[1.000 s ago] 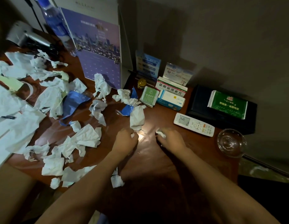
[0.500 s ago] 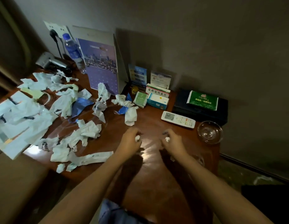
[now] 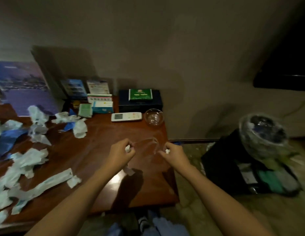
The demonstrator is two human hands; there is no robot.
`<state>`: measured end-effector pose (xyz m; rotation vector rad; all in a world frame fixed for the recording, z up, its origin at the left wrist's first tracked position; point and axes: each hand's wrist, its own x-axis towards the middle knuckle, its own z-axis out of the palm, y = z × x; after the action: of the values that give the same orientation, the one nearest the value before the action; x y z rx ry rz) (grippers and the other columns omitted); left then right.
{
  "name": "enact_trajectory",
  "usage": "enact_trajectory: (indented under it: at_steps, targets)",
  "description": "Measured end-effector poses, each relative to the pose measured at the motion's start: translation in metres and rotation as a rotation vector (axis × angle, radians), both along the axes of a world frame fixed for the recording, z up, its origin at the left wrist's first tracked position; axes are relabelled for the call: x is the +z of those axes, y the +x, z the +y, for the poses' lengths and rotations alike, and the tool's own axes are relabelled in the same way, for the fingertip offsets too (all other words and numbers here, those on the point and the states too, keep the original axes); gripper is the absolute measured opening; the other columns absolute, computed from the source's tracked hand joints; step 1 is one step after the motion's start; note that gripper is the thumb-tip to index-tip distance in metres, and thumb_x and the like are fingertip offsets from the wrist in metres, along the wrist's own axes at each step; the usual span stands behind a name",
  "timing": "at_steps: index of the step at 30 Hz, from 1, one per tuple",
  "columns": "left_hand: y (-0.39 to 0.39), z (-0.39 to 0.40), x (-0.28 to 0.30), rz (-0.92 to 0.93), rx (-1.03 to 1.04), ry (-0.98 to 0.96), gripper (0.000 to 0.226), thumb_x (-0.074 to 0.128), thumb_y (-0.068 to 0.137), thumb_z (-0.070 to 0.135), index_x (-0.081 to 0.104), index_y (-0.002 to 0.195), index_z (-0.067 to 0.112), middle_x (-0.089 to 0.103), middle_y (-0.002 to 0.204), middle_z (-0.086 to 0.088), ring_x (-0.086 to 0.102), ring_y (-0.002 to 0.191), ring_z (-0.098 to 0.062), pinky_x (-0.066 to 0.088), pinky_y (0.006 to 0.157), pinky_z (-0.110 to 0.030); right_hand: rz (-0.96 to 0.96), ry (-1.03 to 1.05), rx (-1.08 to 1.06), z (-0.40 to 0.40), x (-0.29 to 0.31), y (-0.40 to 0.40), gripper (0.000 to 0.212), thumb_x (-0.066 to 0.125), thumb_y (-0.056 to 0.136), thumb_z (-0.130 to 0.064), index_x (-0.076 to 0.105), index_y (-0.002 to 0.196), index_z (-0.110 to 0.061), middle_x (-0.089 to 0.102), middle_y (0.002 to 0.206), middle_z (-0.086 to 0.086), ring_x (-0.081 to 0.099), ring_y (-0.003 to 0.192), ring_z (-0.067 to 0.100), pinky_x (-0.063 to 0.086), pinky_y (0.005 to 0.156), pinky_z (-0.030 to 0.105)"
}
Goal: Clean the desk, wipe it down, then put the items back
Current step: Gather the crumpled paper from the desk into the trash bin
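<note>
Over the desk (image 3: 100,143), one small white paper scrap (image 3: 127,148) is pinched in the curled left hand (image 3: 120,153), another scrap (image 3: 167,151) in the curled right hand (image 3: 175,155).

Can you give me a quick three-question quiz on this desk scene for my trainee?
1. True or false: the left hand holds a small white paper scrap.
2. What stands right of the white remote on the desk? A) a clear glass bowl B) a blue bottle C) a black pen
3. Fill in: the green packet lies on top of the dark ____.

Key
1. True. The right hand grips one too.
2. A, the glass bowl.
3. Box: the dark box at the wall.
</note>
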<state>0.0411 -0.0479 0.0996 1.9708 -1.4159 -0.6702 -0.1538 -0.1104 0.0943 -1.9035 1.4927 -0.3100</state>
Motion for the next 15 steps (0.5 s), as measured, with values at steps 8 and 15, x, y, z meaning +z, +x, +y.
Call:
enact_trajectory:
  at_steps: [8,15]
  targets:
    - [-0.09,-0.01,0.012,-0.012,-0.269,-0.055,0.013,0.064,0.079,0.002,0.059,0.076,0.013,0.06,0.081,-0.001,0.053,0.067,-0.012,0.039,0.058,-0.021,0.011,0.091,-0.25,0.031,0.01,-0.11,0.024,0.066,0.087,-0.028,0.05,0.071,-0.019,0.06,0.082,-0.001,0.058,0.078,0.012,0.049,0.068,0.027]
    - [-0.202,-0.068,0.014,-0.023,-0.458,0.084,0.005,0.063,0.085,0.011,0.06,0.087,0.015,0.061,0.092,-0.002,0.059,0.083,-0.016,0.051,0.07,-0.029,-0.044,0.123,-0.478,0.03,0.009,-0.231,0.027,0.063,0.089,-0.033,0.046,0.07,-0.024,0.056,0.079,-0.005,0.053,0.073,0.004,0.042,0.061,0.019]
